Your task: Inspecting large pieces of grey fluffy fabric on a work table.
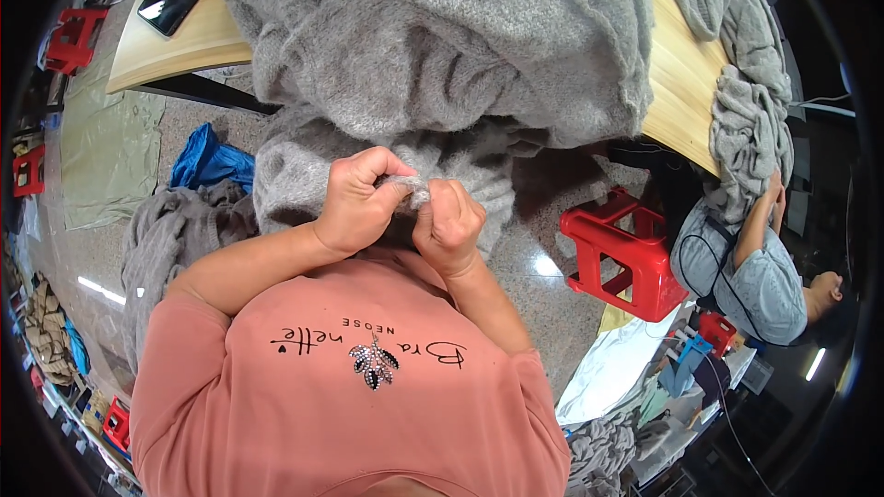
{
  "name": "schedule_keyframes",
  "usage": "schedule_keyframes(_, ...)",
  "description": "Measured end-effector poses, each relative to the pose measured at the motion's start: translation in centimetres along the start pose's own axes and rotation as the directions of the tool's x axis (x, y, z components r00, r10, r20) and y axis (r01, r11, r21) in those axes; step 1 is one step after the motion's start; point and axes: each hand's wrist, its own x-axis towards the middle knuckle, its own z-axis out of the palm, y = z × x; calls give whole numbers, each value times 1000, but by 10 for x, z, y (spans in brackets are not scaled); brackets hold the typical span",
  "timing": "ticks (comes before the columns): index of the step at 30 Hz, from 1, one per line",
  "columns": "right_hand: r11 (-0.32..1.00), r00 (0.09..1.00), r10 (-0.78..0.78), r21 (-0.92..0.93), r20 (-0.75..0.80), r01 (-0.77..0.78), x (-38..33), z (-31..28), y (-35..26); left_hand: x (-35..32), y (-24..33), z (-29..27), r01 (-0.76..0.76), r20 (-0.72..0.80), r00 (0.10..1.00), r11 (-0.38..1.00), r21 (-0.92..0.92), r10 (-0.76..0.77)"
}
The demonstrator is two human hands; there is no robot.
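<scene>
My left hand (361, 204) and my right hand (449, 228) are close together in front of my chest, both closed in a pinch. Between their fingertips is a small gathered bit of fuzzy grey knit fabric (417, 190). It looks like part of the grey knit garment (293, 166) draped over my lap, though the join is hidden behind my hands. Whether anything small, such as a needle or thread, is in the fingers cannot be made out. Just beyond, a big heap of grey knitwear (442, 28) hangs over the table's near edge.
A dark phone (169, 5) lies on the wooden table (198, 41) at left. Grey knits (189, 235) and blue fabric (210, 161) sit low at my left. To the right stands a red plastic stool (622, 253); beyond it a co-worker (741, 267) handles grey knitwear (748, 129).
</scene>
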Motion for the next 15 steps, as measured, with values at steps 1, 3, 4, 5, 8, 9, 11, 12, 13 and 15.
schedule_keyframes(1, 999, 999, 27, 28, -23, -27, 1, 1, -1, 0, -3, 2, -89, -33, 995, 996, 11, 89)
schedule_keyframes(3, 997, 997, 56, 57, -45, -53, 2, 1, -1, 0, -4, 2, -176, -64, 982, 984, 24, 177)
schedule_keyframes(4, 993, 996, 81, 89, -38, -77, 3, 1, 0, 1, -2, 1, -300, -36, 952, 948, 103, 305)
schedule_keyframes(5, 987, 994, 106, 121, -30, -101, 3, 0, 1, 0, -2, 1, -418, 2, 906, 891, 177, 424)
schedule_keyframes(8, 961, 997, 77, 265, 14, -78, 4, -9, 3, -1, -1, -2, -511, 28, 855, 833, 211, 517)
schedule_keyframes(9, 961, 997, 77, 267, 16, -78, 4, -13, 1, 1, 0, -3, -509, 26, 856, 834, 213, 516)
schedule_keyframes(11, 833, 967, 225, 492, 120, -255, 7, -21, -4, 5, 2, -3, -609, 39, 790, 777, 158, 612)
schedule_keyframes(12, 832, 967, 226, 492, 121, -256, 7, -23, -4, 7, 4, -3, -608, 38, 791, 778, 158, 611)
schedule_keyframes(13, 773, 939, 282, 533, 197, -344, 7, -24, -4, 8, 6, -4, -639, 43, 766, 752, 162, 642)
schedule_keyframes(15, 705, 903, 332, 565, 272, -429, 7, -26, -5, 9, 6, -4, -670, 52, 739, 724, 166, 672)
